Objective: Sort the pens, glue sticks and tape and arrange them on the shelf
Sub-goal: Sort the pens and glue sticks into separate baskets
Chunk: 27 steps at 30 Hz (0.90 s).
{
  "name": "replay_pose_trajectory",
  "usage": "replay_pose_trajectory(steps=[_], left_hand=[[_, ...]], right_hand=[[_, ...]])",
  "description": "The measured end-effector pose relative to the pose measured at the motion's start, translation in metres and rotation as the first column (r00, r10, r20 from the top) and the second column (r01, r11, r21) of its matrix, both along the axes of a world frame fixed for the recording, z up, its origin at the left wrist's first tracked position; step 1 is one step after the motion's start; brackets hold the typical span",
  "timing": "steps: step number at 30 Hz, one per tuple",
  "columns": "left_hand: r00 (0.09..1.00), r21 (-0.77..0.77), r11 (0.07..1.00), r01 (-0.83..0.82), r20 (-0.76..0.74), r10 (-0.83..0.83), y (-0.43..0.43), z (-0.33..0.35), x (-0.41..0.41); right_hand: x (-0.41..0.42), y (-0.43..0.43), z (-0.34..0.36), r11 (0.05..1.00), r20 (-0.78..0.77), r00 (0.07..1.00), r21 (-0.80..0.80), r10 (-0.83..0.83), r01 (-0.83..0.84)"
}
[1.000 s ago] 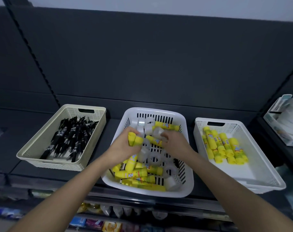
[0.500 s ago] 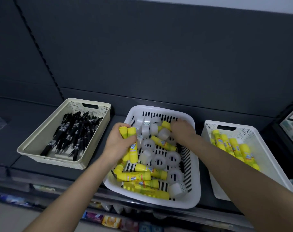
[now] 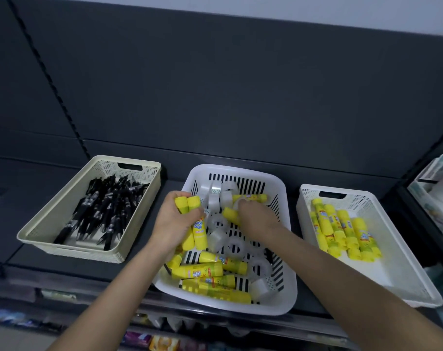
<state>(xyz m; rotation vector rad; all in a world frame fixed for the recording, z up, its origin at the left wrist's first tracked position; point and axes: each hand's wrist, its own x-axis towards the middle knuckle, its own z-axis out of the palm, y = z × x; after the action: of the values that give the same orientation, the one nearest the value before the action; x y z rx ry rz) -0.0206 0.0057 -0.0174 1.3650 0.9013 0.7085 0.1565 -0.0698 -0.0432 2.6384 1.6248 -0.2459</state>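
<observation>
The glue sticks are short, stiff plastic cylinders, yellow, with a smooth printed label and a cap at one end. I judge them light and hard, not fragile. But the round glossy body can roll or slide out when several are held together, so the middle of the body is the safest place to take one.

The left hand [image 3: 175, 224] holds two glue sticks [image 3: 199, 233] upright in this way. Its grip is closed around their bodies, caps on top, above the left part of the white slotted basket [image 3: 237, 169]. The right hand [image 3: 256, 219] is lower in the same basket, a little farther in. Its fingers curl over a single glue stick [image 3: 229, 214], and the grip looks closed on it, though the fingertips are hidden.

More loose glue sticks [image 3: 197, 271] lie at the near end of this basket, mixed with tape rolls [image 3: 237, 247]. These are small translucent rings, light and probably slippery at the rim.

To the right, a white perforated basket [image 3: 402, 269] contains the sorted glue sticks [image 3: 342, 231], lying side by side. To the left, a beige perforated basket [image 3: 99, 160] contains black pens [image 3: 106, 209], thin and stiff. All three baskets stand on the dark shelf [image 3: 25, 267].
</observation>
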Motion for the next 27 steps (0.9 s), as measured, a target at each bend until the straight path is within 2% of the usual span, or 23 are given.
replay_pose_trajectory(steps=[3,5,11,15,18,21,23,27], left_hand=[[1.0,0.003,1.0,0.003,-0.018,-0.003,-0.001,0.001,-0.003],[1.0,0.012,1.0,0.007,-0.027,-0.007,-0.002,0.001,-0.003],[0.999,0.038,0.999,0.026,-0.037,-0.024,-0.01,0.003,0.008],[0.998,0.055,0.997,0.05,-0.028,-0.048,-0.018,0.009,0.02],[0.994,0.078,0.991,0.105,-0.041,-0.102,-0.028,0.014,0.04],[0.982,0.105,0.977,0.188,-0.045,-0.184,-0.047,0.022,0.067],[0.967,0.137,0.957,0.255,-0.05,-0.25,-0.062,0.026,0.088],[0.947,0.029,0.946,0.321,0.013,-0.322,-0.098,0.031,0.136]], right_hand=[[-0.009,-0.003,-0.012,1.0,0.118,0.993,0.013,-0.01,0.009],[-0.009,-0.001,-0.014,0.999,0.095,0.995,-0.011,-0.036,0.037],[-0.006,-0.006,-0.015,0.991,-0.117,0.984,-0.013,-0.132,0.131],[0.006,-0.019,0.001,0.961,-0.344,0.926,0.167,-0.153,0.221],[0.021,-0.041,0.029,0.875,-0.455,0.879,0.354,-0.147,0.33],[0.04,-0.074,0.054,0.769,-0.517,0.828,0.434,-0.214,0.47],[0.058,-0.098,0.058,0.706,-0.56,0.784,0.439,-0.27,0.556],[0.092,-0.148,0.047,0.574,-0.652,0.64,0.362,-0.407,0.734]])
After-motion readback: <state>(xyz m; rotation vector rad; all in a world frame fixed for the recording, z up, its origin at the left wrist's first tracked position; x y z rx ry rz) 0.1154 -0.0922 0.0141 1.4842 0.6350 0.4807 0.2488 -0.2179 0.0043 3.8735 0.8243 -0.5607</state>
